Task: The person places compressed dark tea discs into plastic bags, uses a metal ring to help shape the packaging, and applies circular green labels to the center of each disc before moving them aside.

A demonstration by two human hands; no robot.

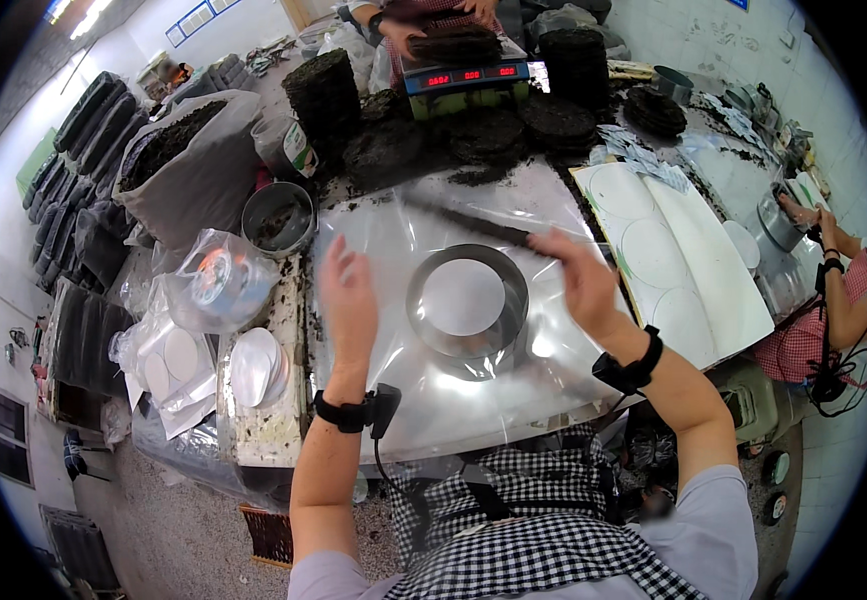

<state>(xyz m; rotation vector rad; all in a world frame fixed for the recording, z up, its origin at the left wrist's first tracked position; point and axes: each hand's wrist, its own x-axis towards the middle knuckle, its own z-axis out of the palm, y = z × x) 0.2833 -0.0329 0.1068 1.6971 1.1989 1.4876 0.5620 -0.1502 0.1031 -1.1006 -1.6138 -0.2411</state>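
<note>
My right hand (pixel 575 272) grips one end of a thin dark flat piece (pixel 473 222), seen edge-on and smeared by motion. Its colour matches the dark round leaf cakes (pixel 478 135) at the far table edge. Below it a round metal ring (pixel 416 322) stands on the shiny plastic-covered tabletop (pixel 383 400). Inside the ring lies a white paper disc (pixel 463 297). To the left of the ring my left hand (pixel 346 285) is raised, holding nothing, its fingers apart and slightly blurred. Both wrists wear black straps.
Another person's hand (pixel 400 38) touches cakes on a digital scale (pixel 468 82) across the table. Left stand a sack of dark leaf (pixel 168 165), a metal pot (pixel 278 240) and white discs (pixel 256 368). A sheet with circle outlines (pixel 718 270) lies right; a co-worker's hands (pixel 813 215) work beyond.
</note>
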